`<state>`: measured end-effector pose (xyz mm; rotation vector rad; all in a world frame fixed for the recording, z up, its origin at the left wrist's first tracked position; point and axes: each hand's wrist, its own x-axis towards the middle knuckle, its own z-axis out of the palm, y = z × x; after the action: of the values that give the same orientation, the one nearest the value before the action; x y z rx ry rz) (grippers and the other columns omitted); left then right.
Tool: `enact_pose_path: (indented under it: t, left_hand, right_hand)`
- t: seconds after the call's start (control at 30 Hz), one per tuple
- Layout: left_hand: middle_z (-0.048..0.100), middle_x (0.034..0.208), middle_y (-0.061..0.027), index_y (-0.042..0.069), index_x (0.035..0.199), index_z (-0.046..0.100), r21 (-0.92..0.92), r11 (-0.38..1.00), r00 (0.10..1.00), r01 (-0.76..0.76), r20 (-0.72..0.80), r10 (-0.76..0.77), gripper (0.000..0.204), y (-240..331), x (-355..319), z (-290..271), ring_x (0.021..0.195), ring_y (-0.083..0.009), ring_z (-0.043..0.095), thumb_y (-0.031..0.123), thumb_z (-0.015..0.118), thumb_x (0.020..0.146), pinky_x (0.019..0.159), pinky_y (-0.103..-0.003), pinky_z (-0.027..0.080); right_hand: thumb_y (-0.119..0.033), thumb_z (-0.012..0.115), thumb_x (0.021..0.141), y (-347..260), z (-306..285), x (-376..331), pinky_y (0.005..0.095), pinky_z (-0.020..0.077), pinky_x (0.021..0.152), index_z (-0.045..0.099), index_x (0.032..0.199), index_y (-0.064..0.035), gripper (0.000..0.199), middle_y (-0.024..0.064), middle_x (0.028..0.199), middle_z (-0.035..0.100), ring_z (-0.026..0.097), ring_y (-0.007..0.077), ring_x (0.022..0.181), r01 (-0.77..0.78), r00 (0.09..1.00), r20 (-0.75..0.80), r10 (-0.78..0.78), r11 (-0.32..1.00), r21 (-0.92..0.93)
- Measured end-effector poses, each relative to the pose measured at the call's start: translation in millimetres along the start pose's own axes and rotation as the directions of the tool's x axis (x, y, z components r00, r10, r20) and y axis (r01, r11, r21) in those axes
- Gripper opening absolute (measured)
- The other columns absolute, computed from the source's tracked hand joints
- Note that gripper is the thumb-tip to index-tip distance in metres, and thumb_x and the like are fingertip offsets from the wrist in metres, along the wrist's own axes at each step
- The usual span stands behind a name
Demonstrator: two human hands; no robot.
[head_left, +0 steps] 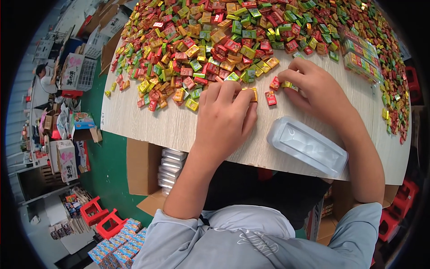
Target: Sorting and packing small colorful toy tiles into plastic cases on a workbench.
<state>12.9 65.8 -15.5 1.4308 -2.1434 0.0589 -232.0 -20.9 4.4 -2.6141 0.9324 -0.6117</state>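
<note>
A big heap of small red, green, yellow and orange boxes (233, 46) covers the far part of the table. My left hand (224, 117) is at the heap's near edge, fingers curled down around a small orange box (255, 94) that shows beside the index finger. To its right, my right hand (320, 89) pinches a small yellow box (286, 84) between thumb and fingers. A red box (270, 98) lies loose between the hands, and another red box (275, 83) lies by the right fingertips. Below the right hand, a clear plastic tray (308, 147) rests near the table edge.
Clear packs filled with small boxes (362, 56) stand at the right of the heap. Under the table, stacked clear trays (171, 168) sit in an open carton (143, 167). Red stools (109, 223) and cartons stand on the green floor; a person (47, 80) is far left.
</note>
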Motion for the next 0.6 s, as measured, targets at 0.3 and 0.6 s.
enact_pose_path:
  t: [0.3, 0.6]
  left_hand:
    - [0.065, 0.117, -0.0082, 0.005, 0.114, 0.071, -0.004, 0.997, 0.995, -0.082, 0.054, 0.082, 0.031, -2, 2, -5, 0.115, -0.0299, 0.059, 0.021, 0.077, 0.089, 0.102, -0.046, 0.046]
    - [0.065, 0.118, -0.0079, 0.006, 0.118, 0.070, 0.139, 0.983, 0.981, -0.123, 0.165, 0.100, 0.035, 8, 21, -15, 0.118, -0.0291, 0.058, 0.025, 0.076, 0.090, 0.103, -0.044, 0.046]
  right_hand:
    - [-0.011, 0.075, 0.091, -1, -2, -2, 0.0453, 0.0550, 0.083, 0.063, 0.131, -0.0079, 0.042, 0.0145, 0.109, 0.064, 0.066, 0.0370, 0.098, -0.033, 0.999, -0.018, 0.032, 0.998, -0.053]
    - [-0.017, 0.075, 0.092, -9, 7, -3, 0.0459, 0.0566, 0.088, 0.062, 0.133, -0.0052, 0.045, 0.0161, 0.111, 0.063, 0.067, 0.0362, 0.103, -0.066, 0.998, -0.020, 0.066, 0.997, -0.029]
